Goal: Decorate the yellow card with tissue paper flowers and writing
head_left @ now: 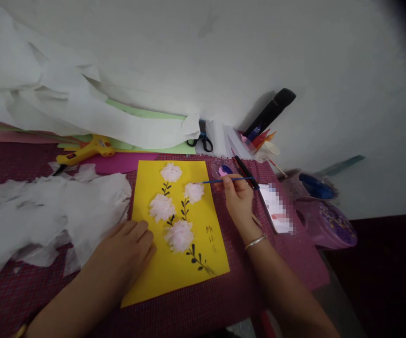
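A yellow sheet of paper (188, 286) lies on the table, bearing several pale pink tissue-paper flowers (179, 236), dark painted stems with leaves (196, 258), and handwritten characters (210, 239). My left hand (130, 246) rests over the sheet's left edge, its fingers lying on the paper. A thin blue paintbrush (236, 179) is pinched in my right hand (239, 197). Its tip points left, at the edge of the upper right flower (194, 192); whether they touch, I cannot tell. Just behind my right hand is a clear palette (218, 166) with pink and dark blue paint.
Crumpled white tissue paper (58, 211) covers the left side, with a yellow glue gun (86, 152) behind it. Scissors (202, 139) lie at the back. A lit phone (275, 209) sits right of my right hand. Pink containers (329, 225) stand beyond the right edge, near the wall.
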The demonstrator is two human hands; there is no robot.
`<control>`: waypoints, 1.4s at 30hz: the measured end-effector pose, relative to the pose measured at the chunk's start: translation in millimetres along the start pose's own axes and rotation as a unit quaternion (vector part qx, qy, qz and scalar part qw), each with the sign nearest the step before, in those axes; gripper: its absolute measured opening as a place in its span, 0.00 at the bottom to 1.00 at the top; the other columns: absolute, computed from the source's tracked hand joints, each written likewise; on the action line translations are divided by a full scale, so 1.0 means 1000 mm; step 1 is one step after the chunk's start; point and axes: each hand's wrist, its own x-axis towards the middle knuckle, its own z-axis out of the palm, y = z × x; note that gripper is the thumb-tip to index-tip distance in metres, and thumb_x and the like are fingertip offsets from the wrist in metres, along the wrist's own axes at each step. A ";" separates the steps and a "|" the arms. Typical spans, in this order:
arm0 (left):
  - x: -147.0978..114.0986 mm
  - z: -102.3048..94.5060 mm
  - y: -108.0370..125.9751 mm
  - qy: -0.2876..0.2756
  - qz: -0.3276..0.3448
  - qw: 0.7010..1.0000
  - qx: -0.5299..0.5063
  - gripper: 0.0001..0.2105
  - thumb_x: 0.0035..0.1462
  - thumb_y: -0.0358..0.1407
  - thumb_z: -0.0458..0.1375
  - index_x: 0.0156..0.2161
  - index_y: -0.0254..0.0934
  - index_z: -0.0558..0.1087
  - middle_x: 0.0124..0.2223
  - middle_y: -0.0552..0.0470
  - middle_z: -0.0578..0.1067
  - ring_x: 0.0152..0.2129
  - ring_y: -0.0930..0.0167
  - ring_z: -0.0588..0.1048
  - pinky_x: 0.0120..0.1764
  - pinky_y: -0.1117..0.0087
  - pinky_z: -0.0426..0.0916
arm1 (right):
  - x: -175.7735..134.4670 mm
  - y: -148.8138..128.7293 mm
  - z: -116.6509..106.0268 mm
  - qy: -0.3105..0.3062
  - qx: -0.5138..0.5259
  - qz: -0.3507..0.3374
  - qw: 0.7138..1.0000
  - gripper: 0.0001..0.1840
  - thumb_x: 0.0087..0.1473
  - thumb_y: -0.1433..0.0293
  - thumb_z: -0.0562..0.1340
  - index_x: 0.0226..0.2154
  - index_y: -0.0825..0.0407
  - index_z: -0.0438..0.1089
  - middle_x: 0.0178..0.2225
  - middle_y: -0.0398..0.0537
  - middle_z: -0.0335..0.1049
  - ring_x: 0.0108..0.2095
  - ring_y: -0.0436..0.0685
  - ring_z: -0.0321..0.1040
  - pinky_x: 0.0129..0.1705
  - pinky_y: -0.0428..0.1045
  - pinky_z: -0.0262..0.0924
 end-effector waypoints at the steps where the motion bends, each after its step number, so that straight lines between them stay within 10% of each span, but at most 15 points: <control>1: 0.001 -0.001 0.001 0.000 -0.004 1.000 -0.001 0.15 0.63 0.31 0.46 0.33 0.35 0.75 0.36 0.44 0.76 0.34 0.62 0.73 0.43 0.53 0.68 | 0.000 0.000 0.000 -0.004 -0.001 0.001 1.000 0.07 0.57 0.64 0.59 0.31 0.50 0.67 0.23 0.41 0.72 0.24 0.51 0.70 0.30 0.49 0.65; 10: 0.001 0.000 0.001 0.014 -0.008 1.000 -0.009 0.15 0.62 0.31 0.46 0.32 0.36 0.75 0.35 0.45 0.75 0.34 0.61 0.73 0.42 0.54 0.67 | -0.001 -0.002 -0.002 -0.014 -0.009 -0.006 1.000 0.09 0.58 0.63 0.59 0.31 0.50 0.68 0.24 0.42 0.72 0.26 0.52 0.71 0.31 0.49 0.65; 20: -0.004 0.003 -0.008 0.017 0.055 0.998 0.006 0.16 0.60 0.28 0.45 0.32 0.38 0.75 0.35 0.46 0.75 0.35 0.62 0.70 0.42 0.56 0.64 | 0.037 0.022 -0.050 0.168 -0.054 -0.009 0.984 0.12 0.56 0.58 0.59 0.33 0.50 0.67 0.25 0.42 0.72 0.26 0.53 0.72 0.32 0.51 0.67; 28: -0.002 -0.002 -0.006 0.019 0.040 0.999 -0.022 0.17 0.60 0.28 0.44 0.31 0.38 0.75 0.33 0.45 0.75 0.32 0.61 0.71 0.40 0.55 0.65 | 0.038 0.044 -0.057 0.120 -0.161 0.007 0.980 0.14 0.58 0.58 0.57 0.34 0.52 0.69 0.25 0.44 0.73 0.28 0.54 0.71 0.33 0.51 0.63; 35: -0.002 0.002 -0.004 0.036 0.009 0.998 -0.046 0.13 0.63 0.33 0.47 0.32 0.37 0.74 0.34 0.46 0.73 0.33 0.63 0.71 0.42 0.57 0.64 | 0.031 0.016 -0.051 0.160 -0.036 0.003 0.986 0.12 0.57 0.59 0.59 0.32 0.51 0.68 0.24 0.42 0.72 0.24 0.52 0.70 0.32 0.50 0.64; 42: -0.005 0.012 -0.004 0.046 0.028 0.998 -0.019 0.13 0.63 0.30 0.47 0.33 0.37 0.74 0.34 0.47 0.74 0.33 0.63 0.70 0.43 0.58 0.63 | -0.014 -0.021 -0.019 0.017 -0.012 -0.016 1.000 0.08 0.61 0.63 0.57 0.33 0.49 0.68 0.27 0.41 0.72 0.27 0.51 0.71 0.34 0.50 0.65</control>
